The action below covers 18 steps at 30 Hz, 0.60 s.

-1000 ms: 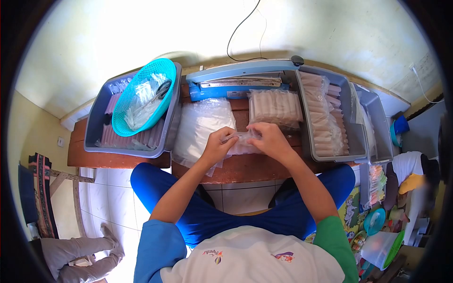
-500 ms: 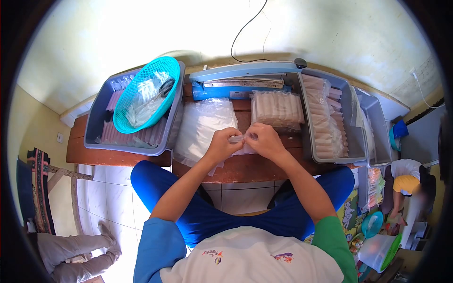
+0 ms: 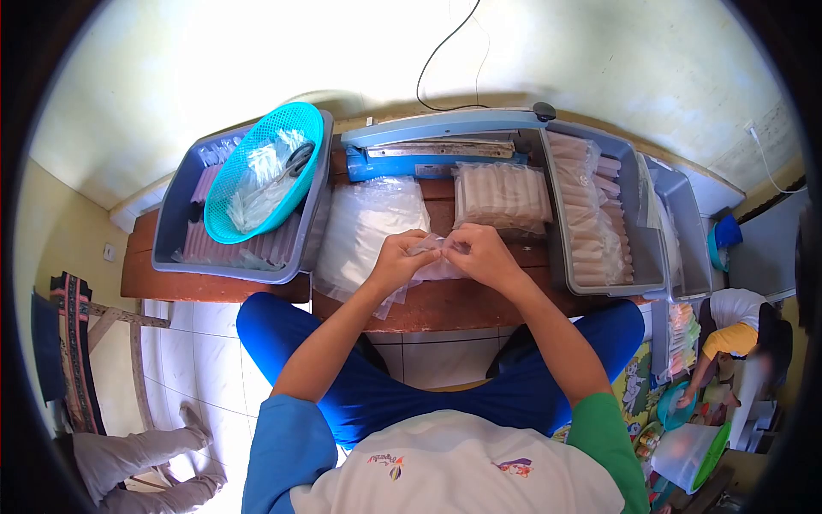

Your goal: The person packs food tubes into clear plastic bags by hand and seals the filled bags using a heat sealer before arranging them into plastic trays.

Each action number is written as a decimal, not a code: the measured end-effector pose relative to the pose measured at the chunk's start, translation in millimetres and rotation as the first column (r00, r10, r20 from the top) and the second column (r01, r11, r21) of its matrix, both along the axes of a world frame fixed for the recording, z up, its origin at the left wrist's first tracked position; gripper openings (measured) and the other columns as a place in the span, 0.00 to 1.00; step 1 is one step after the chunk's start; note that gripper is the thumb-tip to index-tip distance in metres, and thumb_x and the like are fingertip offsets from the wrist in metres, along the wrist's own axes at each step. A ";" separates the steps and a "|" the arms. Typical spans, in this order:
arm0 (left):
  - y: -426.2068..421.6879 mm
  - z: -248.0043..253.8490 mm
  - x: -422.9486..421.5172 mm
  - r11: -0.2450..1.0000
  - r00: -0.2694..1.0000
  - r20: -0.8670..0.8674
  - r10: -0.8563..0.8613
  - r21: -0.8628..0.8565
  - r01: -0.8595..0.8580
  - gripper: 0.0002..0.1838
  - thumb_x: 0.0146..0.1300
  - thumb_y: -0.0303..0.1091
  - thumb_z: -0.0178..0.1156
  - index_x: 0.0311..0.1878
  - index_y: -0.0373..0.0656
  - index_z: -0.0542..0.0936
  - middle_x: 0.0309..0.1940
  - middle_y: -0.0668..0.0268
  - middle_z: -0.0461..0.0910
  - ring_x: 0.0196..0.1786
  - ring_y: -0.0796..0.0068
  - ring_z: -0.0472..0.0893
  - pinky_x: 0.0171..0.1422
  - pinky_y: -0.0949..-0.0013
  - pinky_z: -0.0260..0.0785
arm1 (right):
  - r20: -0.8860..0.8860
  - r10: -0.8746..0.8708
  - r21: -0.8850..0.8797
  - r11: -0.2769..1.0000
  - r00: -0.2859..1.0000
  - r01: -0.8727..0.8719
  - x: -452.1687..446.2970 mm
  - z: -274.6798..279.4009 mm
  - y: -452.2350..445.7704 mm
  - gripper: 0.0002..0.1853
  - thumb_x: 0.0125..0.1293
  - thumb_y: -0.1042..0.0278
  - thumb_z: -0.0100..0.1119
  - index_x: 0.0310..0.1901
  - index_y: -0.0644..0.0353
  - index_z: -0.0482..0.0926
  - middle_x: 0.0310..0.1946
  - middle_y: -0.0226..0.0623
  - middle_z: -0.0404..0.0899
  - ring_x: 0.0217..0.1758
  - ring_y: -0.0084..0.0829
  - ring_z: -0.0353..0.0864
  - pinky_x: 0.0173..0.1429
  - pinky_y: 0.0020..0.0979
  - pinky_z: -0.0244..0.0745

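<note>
Both hands meet over the table's front part, pinching a clear plastic bag between them. My left hand has its fingers closed on the bag's left side. Opposite it, my right hand grips the right side with thumb and fingers together. A stack of flat clear plastic bags lies under and left of my left hand. Just beyond my right hand sits a clear pack of pale pinkish sticks. Fingers hide part of the held bag.
A blue impulse sealer stands at the back. At left, a grey tub carries a turquoise basket with plastic pieces and scissors. Another grey tub holds packed sticks. A co-worker bends at far right; another person's legs show at left.
The plastic between my hands is spread wider now, while both hands stay nearly in place. The co-worker's hand at right has reached down to a turquoise bowl.
</note>
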<state>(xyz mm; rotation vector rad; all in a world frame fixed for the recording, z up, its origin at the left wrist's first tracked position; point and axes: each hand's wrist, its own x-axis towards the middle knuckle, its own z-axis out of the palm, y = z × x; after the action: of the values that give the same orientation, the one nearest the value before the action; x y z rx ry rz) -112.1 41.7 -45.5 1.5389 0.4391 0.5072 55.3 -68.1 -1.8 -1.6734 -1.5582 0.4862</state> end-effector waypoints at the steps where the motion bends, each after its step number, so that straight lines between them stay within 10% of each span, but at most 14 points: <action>1: -0.4 1.0 0.3 1.000 1.000 -0.001 -0.001 0.000 0.001 0.07 0.58 0.28 0.69 0.36 0.33 0.85 0.35 0.66 0.82 0.39 0.80 0.78 0.43 0.75 0.70 | 0.002 0.012 0.010 1.000 1.000 -0.012 0.4 -0.1 -0.2 0.09 0.53 0.67 0.65 0.32 0.64 0.83 0.24 0.43 0.76 0.26 0.37 0.76 0.34 0.34 0.70; 18: -5.1 21.1 4.3 0.960 0.982 -0.079 0.171 0.239 -0.148 0.12 0.50 0.24 0.73 0.38 0.37 0.82 0.27 0.68 0.83 0.32 0.84 0.77 0.38 0.75 0.69 | -0.030 0.066 -0.004 0.998 0.997 -0.066 -4.7 5.9 3.0 0.09 0.52 0.72 0.64 0.33 0.68 0.81 0.28 0.48 0.79 0.32 0.44 0.80 0.39 0.37 0.74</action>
<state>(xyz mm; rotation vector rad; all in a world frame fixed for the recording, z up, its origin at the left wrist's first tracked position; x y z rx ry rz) -107.8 36.6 -24.4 1.7685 0.6005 0.6272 50.6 -65.1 4.1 -1.6155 -1.5955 0.5481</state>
